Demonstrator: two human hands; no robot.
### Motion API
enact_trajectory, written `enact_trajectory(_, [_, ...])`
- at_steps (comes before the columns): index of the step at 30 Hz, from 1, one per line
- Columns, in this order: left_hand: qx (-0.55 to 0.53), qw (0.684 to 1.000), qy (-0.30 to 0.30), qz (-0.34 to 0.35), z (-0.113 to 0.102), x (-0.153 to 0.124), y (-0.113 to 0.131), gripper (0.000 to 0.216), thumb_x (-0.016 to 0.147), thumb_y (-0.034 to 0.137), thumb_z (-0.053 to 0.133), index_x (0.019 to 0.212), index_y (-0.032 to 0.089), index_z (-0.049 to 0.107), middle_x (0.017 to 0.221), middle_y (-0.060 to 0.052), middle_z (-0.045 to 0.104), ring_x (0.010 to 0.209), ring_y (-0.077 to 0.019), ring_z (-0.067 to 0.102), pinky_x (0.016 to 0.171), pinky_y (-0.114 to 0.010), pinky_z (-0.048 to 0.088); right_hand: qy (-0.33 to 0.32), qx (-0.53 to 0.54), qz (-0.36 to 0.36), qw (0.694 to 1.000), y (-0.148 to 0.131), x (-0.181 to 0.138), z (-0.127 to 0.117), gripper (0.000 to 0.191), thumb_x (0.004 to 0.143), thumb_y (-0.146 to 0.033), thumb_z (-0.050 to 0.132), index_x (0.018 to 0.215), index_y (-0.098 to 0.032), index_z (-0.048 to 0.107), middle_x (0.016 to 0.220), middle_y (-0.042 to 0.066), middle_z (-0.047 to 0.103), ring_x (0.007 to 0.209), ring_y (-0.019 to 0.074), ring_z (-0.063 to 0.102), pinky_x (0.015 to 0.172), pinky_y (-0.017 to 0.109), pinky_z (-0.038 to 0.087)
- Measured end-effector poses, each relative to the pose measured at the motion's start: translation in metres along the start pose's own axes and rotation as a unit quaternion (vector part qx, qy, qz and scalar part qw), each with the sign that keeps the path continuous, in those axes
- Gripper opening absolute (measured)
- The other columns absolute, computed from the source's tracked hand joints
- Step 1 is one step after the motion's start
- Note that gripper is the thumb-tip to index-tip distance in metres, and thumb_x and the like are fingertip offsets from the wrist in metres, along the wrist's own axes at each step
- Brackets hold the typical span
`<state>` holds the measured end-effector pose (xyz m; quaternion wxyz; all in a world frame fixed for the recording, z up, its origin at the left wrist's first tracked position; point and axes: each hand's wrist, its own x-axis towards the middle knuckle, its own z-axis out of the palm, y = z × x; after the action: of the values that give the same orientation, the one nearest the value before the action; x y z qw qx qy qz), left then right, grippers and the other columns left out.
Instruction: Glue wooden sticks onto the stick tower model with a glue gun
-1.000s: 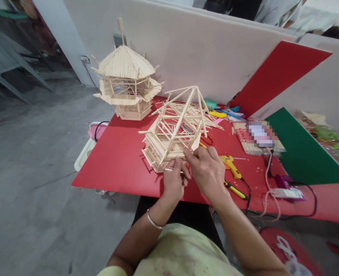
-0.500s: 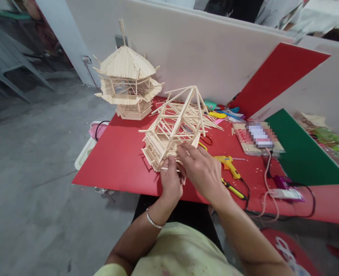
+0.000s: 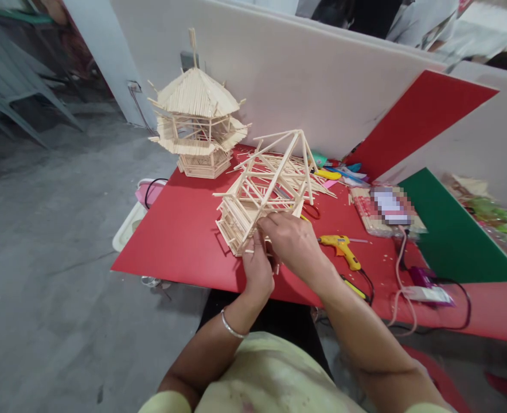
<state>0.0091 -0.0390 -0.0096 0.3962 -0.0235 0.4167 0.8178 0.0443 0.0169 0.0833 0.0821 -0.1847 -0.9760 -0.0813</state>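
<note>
A small pagoda-shaped model (image 3: pixel 275 183) of thin wooden sticks, its roof a bare frame, stands on the red tabletop (image 3: pixel 171 229). My left hand (image 3: pixel 258 269) is at its front lower edge, thumb up, closed on a short wooden stick (image 3: pixel 249 250). Just above and to the right, my right hand (image 3: pixel 290 238) has its fingers bent and pressed together against the model's front. Its fingertips are partly hidden, so what they pinch cannot be made out. A yellow glue gun (image 3: pixel 342 249) lies right of my right hand, and a yellow-handled cutter (image 3: pixel 354 288) lies nearer me, partly behind my forearm.
A larger stick pagoda (image 3: pixel 197 123) with a covered roof stands at the back left. Loose sticks (image 3: pixel 290 169) lie behind the model. To the right are a phone (image 3: pixel 390 205) on a packet, a pink cable and a green board (image 3: pixel 464 235). A white partition (image 3: pixel 279 74) rises behind.
My right hand has moved slightly left, its fingers curling closer to my left thumb. The whole view has shifted a little; the model stays in place on the table.
</note>
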Motion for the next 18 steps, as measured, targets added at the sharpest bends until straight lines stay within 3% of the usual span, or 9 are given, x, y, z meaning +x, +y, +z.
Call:
enact_trajectory(7, [-0.01,1.0,-0.006,0.006,-0.001,0.0,-0.002,0.051,0.079,0.071,0.065,0.082,0.022,0.055,0.044,0.011,0.042,0.03,-0.006,0.037,0.031,-0.017,0.025,0.056,-0.003,-0.023,0.998,0.0,-0.003,0.015,0.014,0.095,-0.015,0.055,0.098,-0.015,0.068,0.093,0.008,0.07,0.089,0.0219,0.059,0.073,0.031,0.042])
enact_trajectory(11, [0.004,1.0,-0.015,0.01,-0.002,-0.002,0.001,0.052,0.081,0.071,0.063,0.074,0.02,0.054,0.043,0.009,0.044,0.03,-0.0057,0.036,0.031,-0.017,0.024,0.091,-0.012,-0.018,0.996,0.002,-0.015,0.013,0.023,0.098,-0.016,0.05,0.113,-0.015,0.068,0.11,0.01,0.073,0.096,0.0215,0.061,0.074,0.03,0.044])
enact_trajectory(14, [0.03,0.998,-0.051,0.033,-0.003,-0.003,0.004,0.058,0.084,0.071,0.058,0.062,0.018,0.05,0.042,0.005,0.05,0.029,-0.0049,0.036,0.032,-0.018,0.023,0.149,-0.022,0.015,0.988,0.009,-0.037,0.005,0.032,0.096,-0.013,0.049,0.123,-0.017,0.066,0.122,0.008,0.072,0.1,0.0206,0.064,0.075,0.03,0.046])
enact_trajectory(18, [0.062,0.994,-0.071,0.049,-0.008,-0.004,0.007,0.061,0.089,0.068,0.053,0.056,0.016,0.05,0.044,0.001,0.054,0.03,-0.0041,0.037,0.033,-0.017,0.022,0.213,0.028,0.103,0.971,0.03,-0.075,0.001,0.025,0.095,-0.021,0.058,0.115,-0.023,0.072,0.107,0.003,0.077,0.093,0.0173,0.069,0.084,0.028,0.049])
